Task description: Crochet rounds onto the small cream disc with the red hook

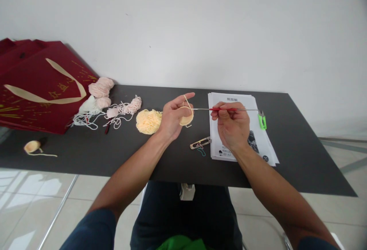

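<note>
My left hand [172, 118] pinches a small round cream crochet piece [186, 119], its index finger stretched out with yarn looped over it. In my right hand [233, 125] is a crochet hook [215, 109] with a red grip and thin metal ends, held level. The hook's left tip reaches the crochet piece; whether it is inside a stitch is too small to tell. A ball of pale yellow yarn [148, 122] lies just left of my left wrist. Printed sheets [218, 152] lie beneath my right hand.
Thread snips [200, 143] and stitch markers lie between my forearms. Green snips [262, 121] rest right of the sheets. At left are pink yarn [101, 87], white yarn [88, 106], a cream crocheted cup [32, 146] and a red paper bag [37, 81]. A wall stands behind the dark table [298, 158].
</note>
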`<state>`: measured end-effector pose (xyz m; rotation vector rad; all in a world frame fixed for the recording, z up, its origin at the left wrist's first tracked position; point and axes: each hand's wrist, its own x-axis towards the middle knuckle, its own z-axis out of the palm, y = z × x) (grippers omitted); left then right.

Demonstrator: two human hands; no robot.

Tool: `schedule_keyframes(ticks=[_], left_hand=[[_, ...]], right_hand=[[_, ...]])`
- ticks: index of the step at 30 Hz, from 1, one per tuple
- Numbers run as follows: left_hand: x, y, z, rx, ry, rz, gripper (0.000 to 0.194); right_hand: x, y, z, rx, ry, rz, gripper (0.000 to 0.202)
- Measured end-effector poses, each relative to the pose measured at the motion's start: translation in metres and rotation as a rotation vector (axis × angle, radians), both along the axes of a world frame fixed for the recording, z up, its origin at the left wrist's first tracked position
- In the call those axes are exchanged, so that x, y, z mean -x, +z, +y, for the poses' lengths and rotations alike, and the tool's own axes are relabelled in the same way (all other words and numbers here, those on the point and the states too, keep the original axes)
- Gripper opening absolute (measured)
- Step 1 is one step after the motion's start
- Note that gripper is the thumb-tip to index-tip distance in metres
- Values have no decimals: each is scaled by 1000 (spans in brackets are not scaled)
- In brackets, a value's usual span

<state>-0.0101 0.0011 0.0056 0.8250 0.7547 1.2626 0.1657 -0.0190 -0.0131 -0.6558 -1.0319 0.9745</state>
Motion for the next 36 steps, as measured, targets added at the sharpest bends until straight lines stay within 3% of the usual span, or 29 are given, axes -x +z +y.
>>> schedule_keyframes(ticks=[7,15,25,36], left_hand=[[5,1,1,2,-68,35,49],[3,0,2,-23,-62,-15,48],[2,-3,2,-58,-34,-17,62],[6,1,2,-8,-100,-7,48]], right_hand=[[1,3,-3,-19,-12,-53,18],[2,-3,-6,-129,-29,-25,12],[4,-5,-4,16,-36,18,11],[-1,1,-5,-77,5,-42,10]])
